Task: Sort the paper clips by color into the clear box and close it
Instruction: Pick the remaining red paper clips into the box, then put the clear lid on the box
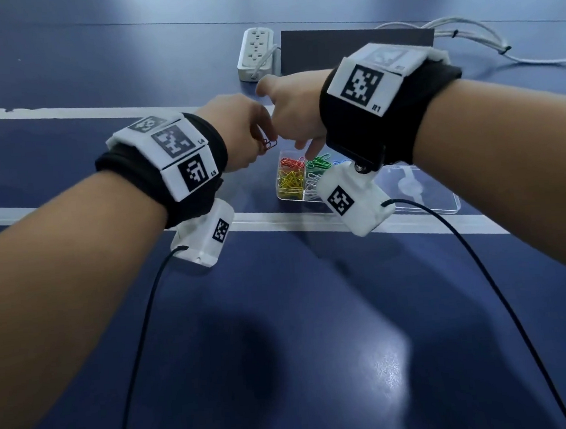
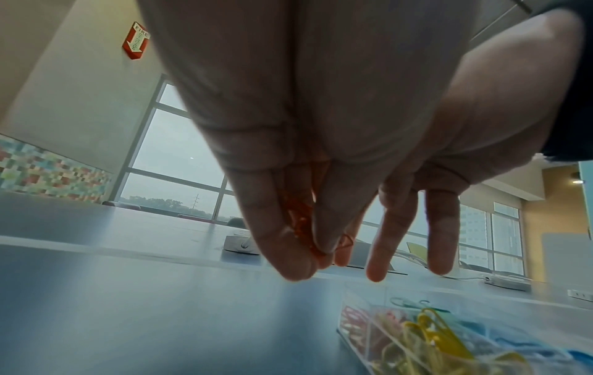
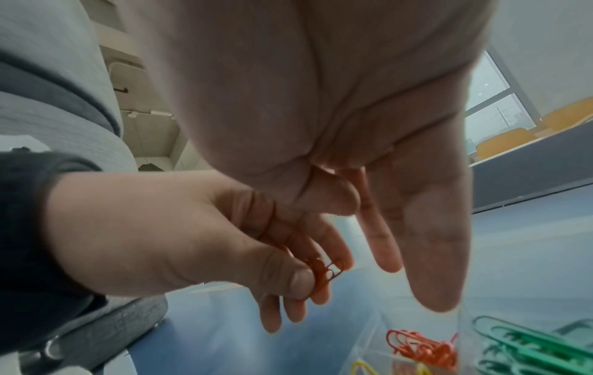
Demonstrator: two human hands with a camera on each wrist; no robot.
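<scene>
Over the blue table (image 1: 282, 315), both wrists wear black bands with white marker tags; I can read "L4" and "L5" on the left band and "R1" on the right. On the far wall in the left wrist view hangs a red sign (image 2: 136, 40) lettered "FIRE" with a downward arrow. One clear box (image 1: 285, 194) sits open on the table, its compartments holding red clips (image 1: 292, 162), yellow clips (image 1: 291, 182), green clips (image 1: 318, 163) and pale ones; too many to count. Its clear lid (image 1: 423, 187) lies flat to the right. One white power strip (image 1: 257, 53) lies at the far side, beside a dark panel (image 1: 357, 46). The left hand (image 1: 239, 133) pinches a small bunch of red paper clips (image 1: 269, 144) between thumb and fingers, held just left of and above the box's far left corner. The right hand (image 1: 293, 113) meets it there, fingers hanging loosely straight over the red compartment; whether its fingertips touch the bunch, I cannot tell.
</scene>
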